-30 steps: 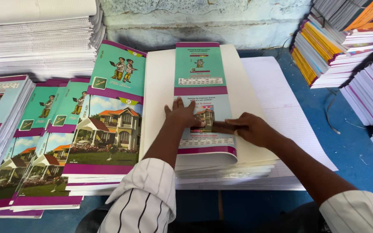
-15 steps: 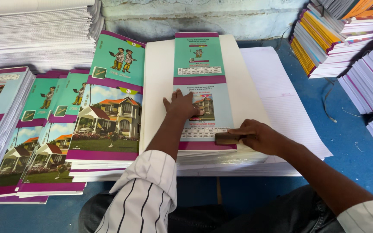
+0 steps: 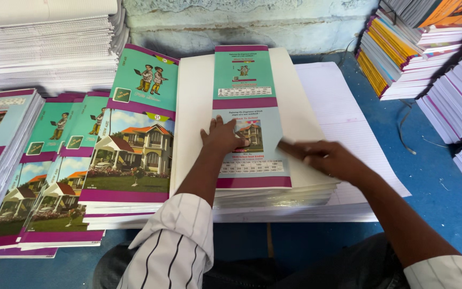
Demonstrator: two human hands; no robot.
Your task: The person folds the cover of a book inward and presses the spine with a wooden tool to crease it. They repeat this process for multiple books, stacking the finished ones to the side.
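A teal, purple-banded cover strip [image 3: 244, 80] with a house picture lies on a cream stack of unbound notebooks [image 3: 300, 115]. My left hand [image 3: 221, 136] presses flat on the strip's middle, fingers spread. My right hand [image 3: 331, 159], blurred by motion, is at the strip's right edge and grips a small brown block [image 3: 289, 147] that touches the paper.
Left of the stack lie overlapping piles of printed covers [image 3: 135, 144] showing houses and children. Ruled white sheets [image 3: 343, 107] lie under the stack at right. Tall stacks of notebooks stand at the back left [image 3: 44, 48] and right [image 3: 455, 96]. The surface is blue [image 3: 445, 198].
My right hand has slid the brown block from the lower middle of the strip out to its right edge. My left hand has stayed pressed in place.
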